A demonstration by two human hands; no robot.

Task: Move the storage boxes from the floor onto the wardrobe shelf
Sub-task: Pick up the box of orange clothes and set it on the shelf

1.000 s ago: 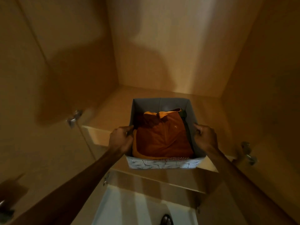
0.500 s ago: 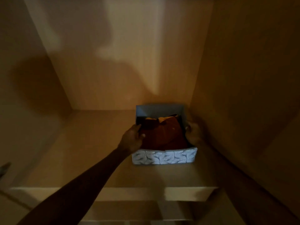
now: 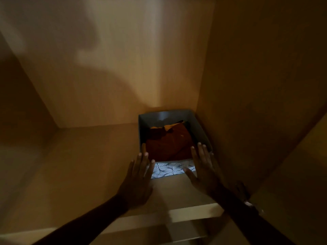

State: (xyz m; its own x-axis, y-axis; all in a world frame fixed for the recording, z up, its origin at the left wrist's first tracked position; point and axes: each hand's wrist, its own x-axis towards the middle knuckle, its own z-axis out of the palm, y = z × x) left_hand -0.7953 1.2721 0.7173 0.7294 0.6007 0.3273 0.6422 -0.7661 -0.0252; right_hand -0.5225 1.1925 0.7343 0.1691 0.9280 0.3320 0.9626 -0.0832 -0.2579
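The storage box (image 3: 172,169) is sitting on the wardrobe shelf (image 3: 79,174) against the right wall, while the left hand (image 3: 138,181) and right hand (image 3: 206,171) are hovering flat, fingers spread, at its front.

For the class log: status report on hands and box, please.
Left hand and right hand open, at box front. Storage box on wardrobe shelf, right rear corner. Nothing obstructing.

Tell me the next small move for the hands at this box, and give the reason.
Probably draw both hands back out of the wardrobe. The storage box already sits on the shelf, deep in the right corner beside the side wall. The left hand and right hand are open and flat at its patterned front, gripping nothing, so this box looks placed.
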